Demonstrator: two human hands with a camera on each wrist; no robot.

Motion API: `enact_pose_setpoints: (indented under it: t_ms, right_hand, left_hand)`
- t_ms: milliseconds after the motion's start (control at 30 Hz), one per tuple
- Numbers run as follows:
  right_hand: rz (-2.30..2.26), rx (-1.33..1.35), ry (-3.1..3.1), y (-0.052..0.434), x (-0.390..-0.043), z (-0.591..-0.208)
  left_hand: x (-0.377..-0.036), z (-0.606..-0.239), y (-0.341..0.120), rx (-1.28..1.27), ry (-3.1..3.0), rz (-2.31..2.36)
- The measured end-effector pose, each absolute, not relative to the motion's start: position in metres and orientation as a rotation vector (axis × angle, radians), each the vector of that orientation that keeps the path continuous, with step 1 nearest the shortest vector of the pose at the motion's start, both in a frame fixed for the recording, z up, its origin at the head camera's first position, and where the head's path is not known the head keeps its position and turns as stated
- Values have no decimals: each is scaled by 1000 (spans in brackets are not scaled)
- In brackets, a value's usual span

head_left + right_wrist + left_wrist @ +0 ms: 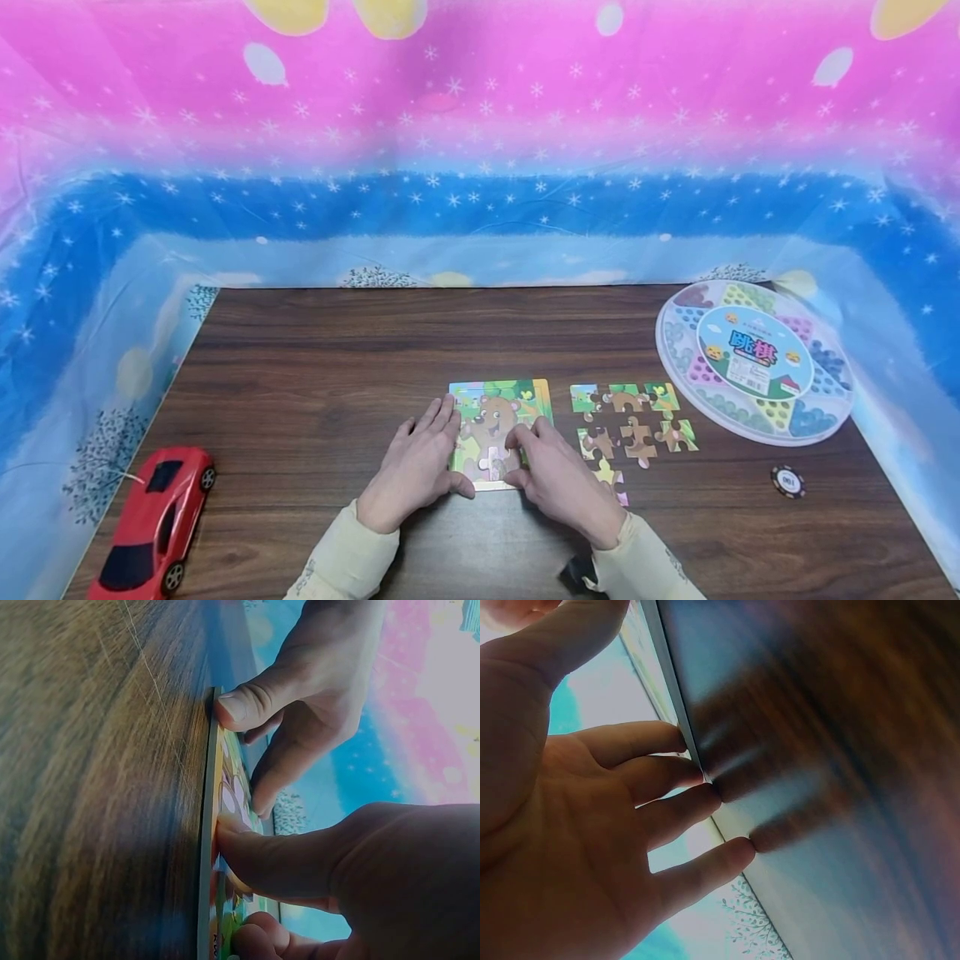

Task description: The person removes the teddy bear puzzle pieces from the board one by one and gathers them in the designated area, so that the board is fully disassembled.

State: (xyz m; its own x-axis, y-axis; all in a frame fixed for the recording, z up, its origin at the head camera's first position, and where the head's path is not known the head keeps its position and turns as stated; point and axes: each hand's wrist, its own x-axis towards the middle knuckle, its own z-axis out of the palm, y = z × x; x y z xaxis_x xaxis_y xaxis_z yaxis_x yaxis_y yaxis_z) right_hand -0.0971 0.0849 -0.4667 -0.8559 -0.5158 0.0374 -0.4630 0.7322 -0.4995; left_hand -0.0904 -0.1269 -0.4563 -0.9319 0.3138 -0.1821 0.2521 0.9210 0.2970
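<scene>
A jigsaw puzzle board [546,398] with a cartoon bear [493,414] lies on the table between both hands. My left hand [418,461] rests along its left side, fingers extended toward the far edge and thumb at the near edge. In the left wrist view, the fingertips [739,851] of this hand touch the table beside the board. Over the board's lower right part, my right hand [558,475] pinches a puzzle piece [238,883] with bent thumb and fingers, mostly hidden. Its thumb [247,851] presses close to the board's near rim.
Several loose puzzle pieces [639,437] lie to the right of the board. Beyond them sits a round Chinese checkers set [753,360], with a poker chip [787,482] nearer. A red toy car [155,523] stands at the left edge. A dark object [576,575] lies beside the right sleeve.
</scene>
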Motion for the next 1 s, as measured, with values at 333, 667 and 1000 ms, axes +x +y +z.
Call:
enact_pose_setpoints:
  t_ms: [333, 667, 1000]
  right_hand:
    - [-787, -790, 2822, 84, -98, -467]
    - [-763, -827, 2933, 80, -96, -464]
    - [-1048, -747, 2786, 89, -95, -455]
  left_hand:
    - [-90, -455, -127, 418, 2849, 402]
    - [-89, -454, -127, 428, 2855, 401]
    - [-89, -454, -126, 418, 2840, 404]
